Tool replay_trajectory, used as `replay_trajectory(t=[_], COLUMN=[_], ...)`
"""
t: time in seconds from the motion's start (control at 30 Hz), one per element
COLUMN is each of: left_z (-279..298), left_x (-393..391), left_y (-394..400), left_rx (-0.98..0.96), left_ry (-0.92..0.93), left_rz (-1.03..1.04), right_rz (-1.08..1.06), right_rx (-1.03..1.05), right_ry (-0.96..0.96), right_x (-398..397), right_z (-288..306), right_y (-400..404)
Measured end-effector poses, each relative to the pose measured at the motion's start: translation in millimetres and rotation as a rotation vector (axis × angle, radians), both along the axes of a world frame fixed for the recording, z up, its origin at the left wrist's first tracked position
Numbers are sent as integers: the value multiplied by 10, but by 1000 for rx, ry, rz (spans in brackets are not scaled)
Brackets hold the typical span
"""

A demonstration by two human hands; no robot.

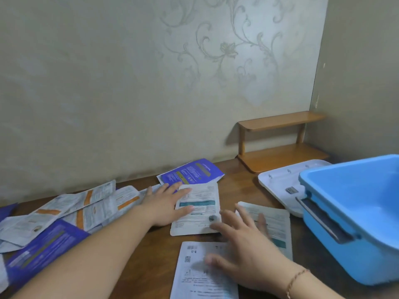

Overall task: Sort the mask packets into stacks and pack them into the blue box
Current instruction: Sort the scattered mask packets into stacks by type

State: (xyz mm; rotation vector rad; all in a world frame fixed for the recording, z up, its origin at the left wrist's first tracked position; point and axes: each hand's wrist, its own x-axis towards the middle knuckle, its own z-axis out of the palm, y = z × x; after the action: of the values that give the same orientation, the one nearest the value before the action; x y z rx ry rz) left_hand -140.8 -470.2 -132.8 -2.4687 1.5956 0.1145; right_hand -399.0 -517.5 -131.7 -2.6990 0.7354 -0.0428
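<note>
hands point(207, 229) spread flat on mask packets point(197, 209)

bare table point(241, 190) between packets point(196, 208) and blue box point(354, 214).

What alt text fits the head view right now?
Both hands lie open on a brown table: left hand on a teal-striped packet, right hand over two more white packets. Orange and purple packets lie scattered at left; the blue box sits at right.

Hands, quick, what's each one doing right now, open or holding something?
Left hand: open, fingers straight, resting flat on a teal-striped packet.
Right hand: open, fingers spread over the white packets; blurred, holding nothing.
</note>
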Motion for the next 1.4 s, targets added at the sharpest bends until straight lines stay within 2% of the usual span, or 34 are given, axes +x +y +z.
replay_trajectory(t=[0.1, 0.17, 0.33, 0.5, 0.57, 0.63, 0.7, 0.73, 0.8, 0.87, 1.0, 1.1, 1.23, 1.3, 1.4], left_z=[49, 89, 182, 307, 292, 275, 271, 251, 158, 72, 66, 77, 13, -16, 49], left_x=[129, 192, 283, 79, -153, -453, -769, -905, -1040, -1028, -813, -780, -986, -1101, -1253], left_y=[108, 193, 459, 533, 486, 465, 480, 499, 544, 569, 445, 334, 308, 370, 519], left_rx=[18, 19, 16, 175, 88, -32, 24, 100, 218, 230, 66, -90, -298, -472, -853], left_ry=[-35, -82, -145, -207, -171, 26, 240, 276, 234, 153, -11, -94, -110, 63, 595], left_rz=[121, 167, 244, 365, 259, 58, -136, -214, -294, -278, -73, 91, 119, 104, 149], right_rz=[-116, -106, 45, -49, -143, -168, -169, -177, -190, -196, -231, -205, -124, -103, -87], right_rx=[77, 67, 1, -12, 41, 61, 33, 18, 3, 12, -8, 143, 150, 166, 368], right_ry=[153, 183, 88, 107, 105, 103, 62, 36, -10, -71, -302, -506, -511, -552, -771], right_x=[-147, -177, -174, -184, -198, -211, -217, -217, -206, -181, -157, -143, -107, -117, -140], right_z=[-19, -65, -91, -42, -63, -89, -107, -105, -103, -110, -118, -170, -331, -323, -133], right_y=[51, 78, 76, 114, 102, 68, 24, 10, -1, 1, -55, -125, -193, -181, -36])
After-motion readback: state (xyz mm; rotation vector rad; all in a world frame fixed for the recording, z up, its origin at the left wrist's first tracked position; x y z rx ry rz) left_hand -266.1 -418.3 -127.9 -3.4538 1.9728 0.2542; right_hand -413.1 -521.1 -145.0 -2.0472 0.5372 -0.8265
